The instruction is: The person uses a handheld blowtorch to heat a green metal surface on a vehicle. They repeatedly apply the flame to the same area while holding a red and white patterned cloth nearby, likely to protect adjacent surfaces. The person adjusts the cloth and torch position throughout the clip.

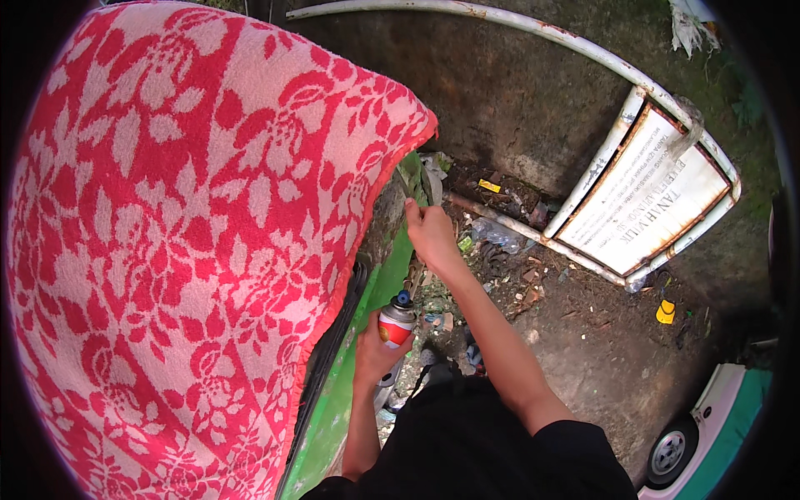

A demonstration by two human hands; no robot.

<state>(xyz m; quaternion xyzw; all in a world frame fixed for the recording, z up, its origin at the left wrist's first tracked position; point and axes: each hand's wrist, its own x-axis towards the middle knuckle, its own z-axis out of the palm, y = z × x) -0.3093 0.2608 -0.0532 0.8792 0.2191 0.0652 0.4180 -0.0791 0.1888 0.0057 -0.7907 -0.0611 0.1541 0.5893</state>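
My left hand [373,353] is wrapped round a spray can [396,322] with a red and white body and a blue nozzle on top. The can stands nearly upright beside a green panel [385,273]. Farther ahead, my right hand [433,235] is closed at the panel's far end, thumb up; what its fingers grip is hidden. A red and pink floral cloth [200,217] covers the large body to the left, its hem running just left of both hands.
A rusty white pipe frame carries a lettered sign [637,196] at the right, against a stained wall [500,100]. Rubble and litter cover the ground [542,325], including a clear plastic bottle [495,236] and a yellow scrap [665,312]. A white and teal vehicle [717,417] stands at lower right.
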